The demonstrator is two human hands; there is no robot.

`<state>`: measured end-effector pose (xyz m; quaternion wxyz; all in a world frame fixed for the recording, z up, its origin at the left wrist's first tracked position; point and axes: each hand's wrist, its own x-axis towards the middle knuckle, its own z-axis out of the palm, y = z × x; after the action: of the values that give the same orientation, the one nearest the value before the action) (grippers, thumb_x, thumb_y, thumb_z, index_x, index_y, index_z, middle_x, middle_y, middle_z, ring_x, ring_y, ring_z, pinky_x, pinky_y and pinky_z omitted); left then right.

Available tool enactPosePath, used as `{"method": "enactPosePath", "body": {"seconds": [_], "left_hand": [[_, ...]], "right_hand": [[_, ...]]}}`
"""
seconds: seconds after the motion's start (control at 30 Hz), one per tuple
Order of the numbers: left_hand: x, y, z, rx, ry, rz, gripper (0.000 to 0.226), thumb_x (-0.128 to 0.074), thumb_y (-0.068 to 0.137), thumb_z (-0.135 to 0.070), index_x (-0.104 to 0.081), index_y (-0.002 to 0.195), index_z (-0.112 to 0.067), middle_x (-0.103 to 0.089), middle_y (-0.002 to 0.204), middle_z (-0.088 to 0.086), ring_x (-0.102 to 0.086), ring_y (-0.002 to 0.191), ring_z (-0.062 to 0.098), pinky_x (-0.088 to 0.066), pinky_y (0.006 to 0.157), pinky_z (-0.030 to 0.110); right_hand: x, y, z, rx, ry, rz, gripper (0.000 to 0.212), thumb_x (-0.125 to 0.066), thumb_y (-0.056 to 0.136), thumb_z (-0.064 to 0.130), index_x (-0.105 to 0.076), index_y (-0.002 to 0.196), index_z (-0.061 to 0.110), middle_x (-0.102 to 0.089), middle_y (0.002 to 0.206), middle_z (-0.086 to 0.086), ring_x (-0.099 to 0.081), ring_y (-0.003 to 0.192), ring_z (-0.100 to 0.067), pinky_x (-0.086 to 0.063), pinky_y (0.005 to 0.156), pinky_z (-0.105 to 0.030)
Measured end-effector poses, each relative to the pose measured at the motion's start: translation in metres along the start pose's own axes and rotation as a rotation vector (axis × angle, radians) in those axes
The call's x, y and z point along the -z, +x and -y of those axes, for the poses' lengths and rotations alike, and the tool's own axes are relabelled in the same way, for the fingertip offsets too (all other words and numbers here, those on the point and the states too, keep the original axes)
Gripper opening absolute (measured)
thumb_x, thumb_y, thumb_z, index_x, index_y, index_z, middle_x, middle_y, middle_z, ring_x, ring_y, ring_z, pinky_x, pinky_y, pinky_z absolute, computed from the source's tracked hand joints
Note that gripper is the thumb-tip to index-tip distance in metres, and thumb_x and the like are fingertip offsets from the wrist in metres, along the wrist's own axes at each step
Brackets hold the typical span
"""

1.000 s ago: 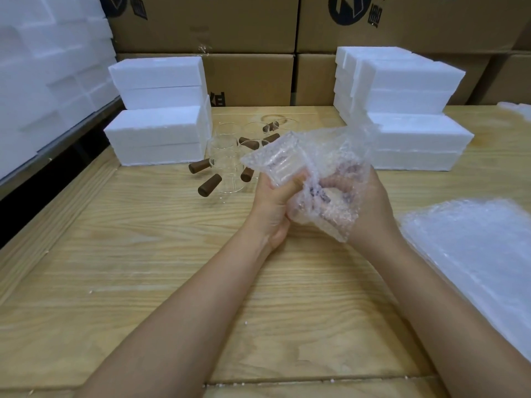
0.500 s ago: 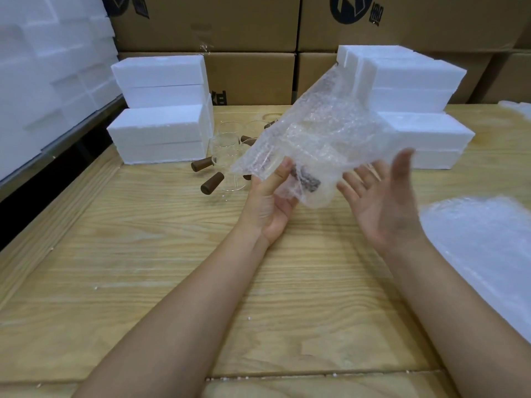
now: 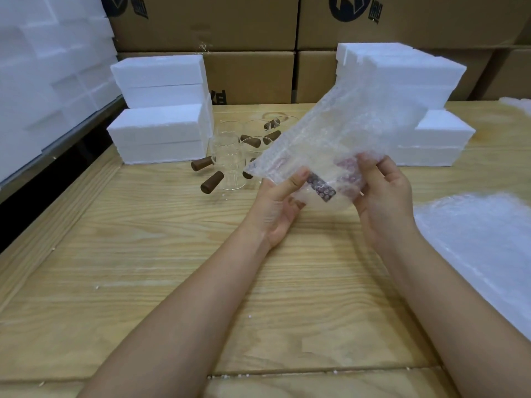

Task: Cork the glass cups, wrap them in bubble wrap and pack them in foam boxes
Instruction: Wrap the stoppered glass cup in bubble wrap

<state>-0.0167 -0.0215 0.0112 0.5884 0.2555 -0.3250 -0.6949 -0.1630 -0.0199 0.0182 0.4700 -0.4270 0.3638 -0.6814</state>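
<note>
Cup: the corked glass cup (image 3: pixel 321 187) sits between both hands, inside the bubble wrap sheet (image 3: pixel 339 130), with its dark cork showing through.
Grip: the left hand (image 3: pixel 275 208) pinches the sheet beside the cork, thumb on top and fingers under. The right hand (image 3: pixel 382 196) pinches the opposite side, fingertips closed on the wrap.
Sheet: it fans up and away from the grip, with its far edge free.
Beyond the grip: glass cups (image 3: pixel 230 156) and corks (image 3: pixel 212 181) lie just past the left hand, with foam boxes (image 3: pixel 161 122) stacked on either side.
Room: the wooden table (image 3: pixel 143 254) spreads beneath the grip, and a bubble wrap pile (image 3: pixel 482 248) lies outside the right hand.
Writing: the cartons (image 3: pixel 250 24) carry dark print that is cut off and unreadable.
</note>
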Motion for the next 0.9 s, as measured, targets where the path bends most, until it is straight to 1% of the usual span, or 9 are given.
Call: {"method": "enactPosePath", "body": {"seconds": [0.1,0.17,0.23,0.3,0.47,0.6,0.67,0.8,0.9], "left_hand": [[-0.001,-0.003,0.000,-0.032,-0.004,0.079,0.114,-0.093,0.046,-0.030,-0.039,0.141,0.005,-0.047,0.139,0.028,-0.046,0.129,0.042,-0.037,0.109,0.053],[0.000,-0.004,0.001,-0.023,0.022,0.100,0.095,-0.082,0.057,-0.022,-0.041,0.139,0.006,-0.053,0.131,0.026,-0.051,0.123,0.040,-0.036,0.109,0.055],[0.000,-0.004,0.001,-0.037,0.070,0.115,0.079,-0.076,0.061,-0.015,-0.048,0.133,0.004,-0.058,0.121,0.023,-0.055,0.117,0.038,-0.041,0.104,0.053],[-0.003,-0.005,0.001,-0.021,0.151,0.112,0.057,-0.081,0.057,-0.008,-0.065,0.111,-0.006,-0.065,0.109,0.019,-0.062,0.104,0.033,-0.048,0.093,0.045],[0.001,-0.009,0.000,0.114,0.326,0.082,0.045,-0.089,0.049,-0.014,-0.066,0.088,-0.014,-0.067,0.098,0.015,-0.066,0.086,0.022,-0.048,0.068,0.030],[0.008,-0.009,-0.020,0.262,0.211,0.108,0.117,-0.094,0.026,-0.051,-0.054,0.131,-0.016,-0.064,0.123,0.012,-0.068,0.094,0.030,-0.059,0.064,0.034],[0.009,-0.008,-0.030,0.289,0.236,0.076,0.130,-0.089,0.025,-0.063,-0.044,0.140,-0.022,-0.057,0.134,0.013,-0.068,0.100,0.034,-0.060,0.064,0.041],[0.001,-0.010,-0.040,0.318,0.531,-0.041,0.082,-0.071,0.058,-0.069,-0.052,0.129,-0.033,-0.050,0.139,0.011,-0.060,0.114,0.037,-0.058,0.059,0.038],[-0.001,-0.010,-0.039,0.295,0.676,-0.095,0.044,-0.073,0.078,-0.046,-0.061,0.114,-0.023,-0.062,0.120,0.005,-0.066,0.098,0.027,-0.056,0.052,0.034]], "right_hand": [[-0.008,-0.004,-0.003,-0.094,-0.192,0.111,0.042,-0.080,0.064,0.047,-0.064,0.088,0.016,-0.072,0.082,0.002,-0.067,0.078,-0.015,-0.055,0.068,-0.029],[-0.012,-0.006,-0.009,-0.117,-0.273,0.079,0.022,-0.081,0.071,0.028,-0.065,0.075,0.013,-0.067,0.062,0.007,-0.064,0.060,-0.006,-0.052,0.057,-0.024],[-0.015,-0.006,-0.009,-0.125,-0.185,-0.011,0.005,-0.072,0.082,0.011,-0.068,0.079,0.009,-0.071,0.069,0.003,-0.067,0.065,-0.007,-0.054,0.059,-0.026],[-0.012,-0.003,-0.004,-0.159,-0.045,-0.095,0.016,-0.064,0.089,0.012,-0.068,0.101,0.002,-0.073,0.089,-0.009,-0.071,0.079,-0.019,-0.057,0.062,-0.032],[-0.005,0.003,0.001,-0.191,0.012,-0.152,0.020,-0.057,0.094,0.021,-0.067,0.084,0.006,-0.072,0.067,-0.003,-0.070,0.060,-0.018,-0.052,0.049,-0.025],[-0.005,0.004,0.004,-0.216,-0.008,-0.148,0.023,-0.057,0.095,0.027,-0.067,0.079,0.014,-0.071,0.063,0.002,-0.069,0.057,-0.015,-0.052,0.045,-0.026],[-0.003,0.004,0.004,-0.228,-0.050,-0.141,0.024,-0.057,0.095,0.030,-0.068,0.080,0.014,-0.071,0.064,0.002,-0.069,0.057,-0.015,-0.052,0.045,-0.028],[-0.006,0.003,-0.001,-0.166,-0.156,-0.074,0.028,-0.055,0.096,0.025,-0.068,0.081,0.005,-0.069,0.083,-0.016,-0.069,0.075,-0.029,-0.059,0.067,-0.044],[-0.011,-0.004,-0.004,-0.113,-0.187,-0.021,0.039,-0.054,0.095,0.017,-0.068,0.059,0.014,-0.067,0.061,-0.002,-0.066,0.056,-0.017,-0.053,0.052,-0.027]]}}
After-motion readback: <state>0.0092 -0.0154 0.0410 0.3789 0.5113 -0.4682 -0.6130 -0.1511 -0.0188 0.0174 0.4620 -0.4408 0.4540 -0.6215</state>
